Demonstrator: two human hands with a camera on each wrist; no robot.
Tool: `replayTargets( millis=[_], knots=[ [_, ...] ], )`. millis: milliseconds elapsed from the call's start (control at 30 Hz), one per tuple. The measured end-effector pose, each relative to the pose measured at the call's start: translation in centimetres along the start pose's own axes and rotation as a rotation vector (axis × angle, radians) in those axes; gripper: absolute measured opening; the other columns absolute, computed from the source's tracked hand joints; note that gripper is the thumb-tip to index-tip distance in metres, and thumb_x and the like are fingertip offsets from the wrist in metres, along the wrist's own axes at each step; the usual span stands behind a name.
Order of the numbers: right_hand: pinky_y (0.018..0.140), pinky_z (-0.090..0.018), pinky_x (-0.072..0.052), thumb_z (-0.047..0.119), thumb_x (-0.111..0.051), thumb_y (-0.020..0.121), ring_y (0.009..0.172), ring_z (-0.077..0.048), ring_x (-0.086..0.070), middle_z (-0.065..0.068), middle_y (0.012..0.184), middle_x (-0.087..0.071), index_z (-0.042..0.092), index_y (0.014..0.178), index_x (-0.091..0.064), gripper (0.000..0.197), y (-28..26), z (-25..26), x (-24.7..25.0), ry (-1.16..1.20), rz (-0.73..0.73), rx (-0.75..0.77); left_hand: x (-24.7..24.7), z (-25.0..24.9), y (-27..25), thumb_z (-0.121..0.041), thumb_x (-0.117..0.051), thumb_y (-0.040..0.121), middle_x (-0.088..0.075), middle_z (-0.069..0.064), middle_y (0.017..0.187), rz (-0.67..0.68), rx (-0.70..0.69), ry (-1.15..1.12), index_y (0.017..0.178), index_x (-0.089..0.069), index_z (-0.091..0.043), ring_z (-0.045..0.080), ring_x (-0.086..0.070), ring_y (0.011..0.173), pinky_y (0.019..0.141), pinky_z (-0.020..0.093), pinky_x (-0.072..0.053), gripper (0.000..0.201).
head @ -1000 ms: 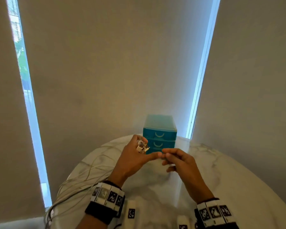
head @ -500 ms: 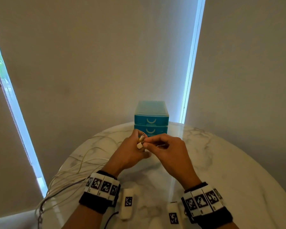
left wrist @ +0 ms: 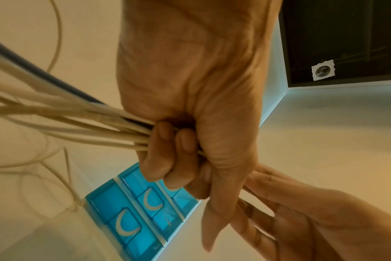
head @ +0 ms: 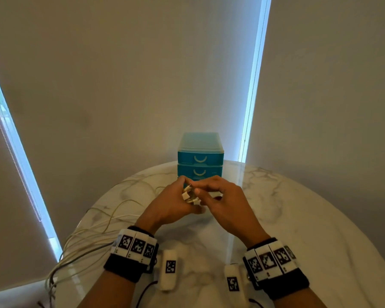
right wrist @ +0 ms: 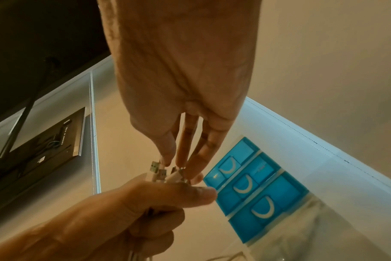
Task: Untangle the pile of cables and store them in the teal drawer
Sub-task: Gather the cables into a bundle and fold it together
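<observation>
White marble counter (head: 298, 218), round, seen from the head cam. Teal drawer unit (head: 200, 160) stands at its far edge, 3 drawers, all closed as far as visible, pale curved handles. Both hands meet just in front of it. Left hand (head: 171, 207) has its grip closed round a bunch of white cables (head: 93, 227); the USB plugs (head: 188, 194) stick out the top of the fist. Right hand (head: 227, 196) reaches in w/ thumb and fingertips on the plugs. The cables trail from the left hand across the counter's left side and hang off the near-left edge. Marker bands on both wrists.

Left wrist cam: left hand (left wrist: 190, 88) fingers curled tight round the cables (left wrist: 67, 120), mostly cream, one dark grey among them. They fan out to the left. Right hand (left wrist: 313, 220) lower right, fingers straight, tucked against the left thumb. Drawer unit (left wrist: 134, 211) below, fronts shut.

Right wrist cam: right hand (right wrist: 181, 79) points down, narrow grip, thumb and fingertips pinching at the plugs (right wrist: 159, 172); which single plug it has, can't tell. Left hand (right wrist: 123, 211) under them, holding the bundle upright. Drawer unit (right wrist: 255, 189) just behind, on the counter.
</observation>
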State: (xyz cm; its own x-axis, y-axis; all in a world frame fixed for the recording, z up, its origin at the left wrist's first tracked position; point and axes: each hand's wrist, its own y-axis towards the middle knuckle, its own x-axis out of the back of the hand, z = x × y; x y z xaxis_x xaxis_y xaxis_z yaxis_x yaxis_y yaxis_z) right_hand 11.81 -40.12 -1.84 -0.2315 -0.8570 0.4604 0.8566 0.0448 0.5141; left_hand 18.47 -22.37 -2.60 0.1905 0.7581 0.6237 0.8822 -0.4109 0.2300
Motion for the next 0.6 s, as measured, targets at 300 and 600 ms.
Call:
replayTargets(
  millis=[300,600],
  knots=[
    [0.086,-0.02,-0.056,0.074,-0.053,0.095,0.11,-0.006,-0.064,0.009,0.128,-0.062,0.035,0.132,-0.052,0.054,-0.4,0.8,-0.4,0.004,0.077,-0.189,0.0,-1.0,-0.3,-0.042,-0.094,0.075,-0.069,-0.016,0.118,0.038,-0.025,-0.007,0.128,-0.056,-0.03,0.003,-0.069,0.106,0.099,0.038,-0.06,0.066],
    [0.096,-0.038,-0.062,0.061,-0.051,0.102,0.104,-0.007,-0.069,0.013,0.118,-0.066,0.044,0.126,-0.044,0.03,-0.2,-0.3,-0.8,-0.065,0.156,-0.104,-0.2,-1.9,-0.5,-0.026,-0.099,0.072,-0.064,-0.024,0.116,0.215,-0.015,0.019,0.145,-0.033,-0.034,-0.01,-0.062,0.103,0.077,0.002,-0.047,0.098]
  ],
)
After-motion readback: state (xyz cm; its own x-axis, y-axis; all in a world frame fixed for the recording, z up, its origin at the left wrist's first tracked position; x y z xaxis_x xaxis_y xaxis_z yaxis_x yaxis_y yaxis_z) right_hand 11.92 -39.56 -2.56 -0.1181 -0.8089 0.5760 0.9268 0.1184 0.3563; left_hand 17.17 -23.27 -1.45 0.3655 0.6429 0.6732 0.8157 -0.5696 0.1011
